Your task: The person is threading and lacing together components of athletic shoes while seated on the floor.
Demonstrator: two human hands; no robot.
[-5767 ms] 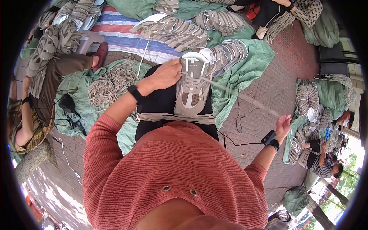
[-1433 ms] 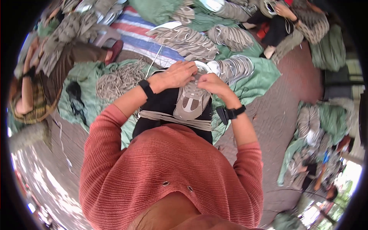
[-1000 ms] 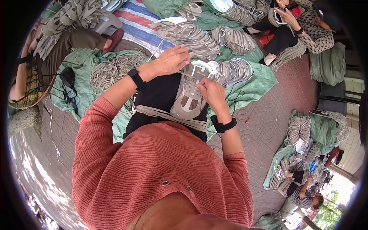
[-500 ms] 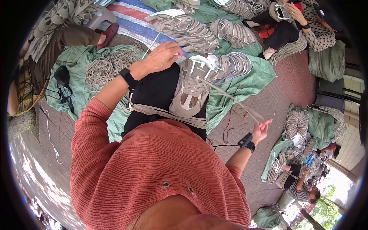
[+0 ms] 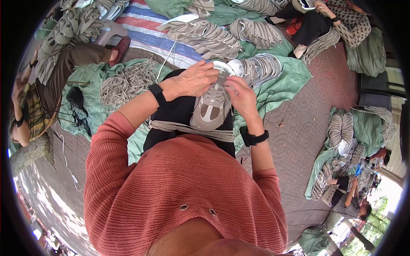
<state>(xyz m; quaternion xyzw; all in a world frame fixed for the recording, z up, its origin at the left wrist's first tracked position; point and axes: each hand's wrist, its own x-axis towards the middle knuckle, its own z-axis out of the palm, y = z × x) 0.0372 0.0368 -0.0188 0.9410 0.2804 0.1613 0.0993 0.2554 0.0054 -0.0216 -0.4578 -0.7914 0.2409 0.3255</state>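
Note:
A grey-beige shoe upper (image 5: 207, 114) with mesh toe and crossed laces lies on my lap, its toe toward me. My left hand (image 5: 198, 80) reaches over its far left side, fingers bent and closed at the edge by the tongue. On the opposite side, my right hand (image 5: 242, 96) is raised at the lace holes, thumb and fingers drawn together; whatever they pinch is too small to make out. Beige laces (image 5: 171, 125) stretch across my black-clad thighs beneath the toe. A white lace (image 5: 166, 62) runs beyond my left wrist.
A heap of loose laces (image 5: 124, 85) lies on green sheeting at left. Nested shoe uppers (image 5: 261, 70) stand just beyond my lap, with more rows (image 5: 205, 36) on a striped sheet (image 5: 145, 25). Co-workers sit at far left, far right and lower right. A black pouch (image 5: 75, 98) has cords.
My right hand has come from far right, where it held a lace stretched out, back to the shoe upper. My left hand has moved right and nearer, onto the upper's edge.

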